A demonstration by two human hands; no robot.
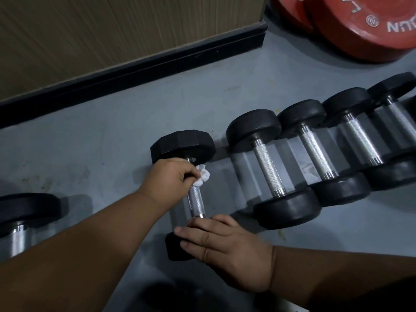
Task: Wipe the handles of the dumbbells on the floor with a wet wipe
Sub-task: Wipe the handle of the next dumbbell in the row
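A small hex dumbbell [182, 145] lies on the grey floor with its knurled chrome handle [196, 202] pointing toward me. My left hand [171, 176] grips the far end of that handle with a crumpled white wet wipe [202, 175] wrapped around it. My right hand [225, 242] rests flat on the dumbbell's near black head [174, 248], fingers straight. To the right lies a row of several round-headed dumbbells [267, 167] side by side, their chrome handles bare.
Another dumbbell [24, 212] lies at the left edge. Red weight plates [360, 23] lean at the top right. A wooden wall with a black skirting board [135, 68] runs along the back. Bare grey floor [90, 149] lies between wall and dumbbells.
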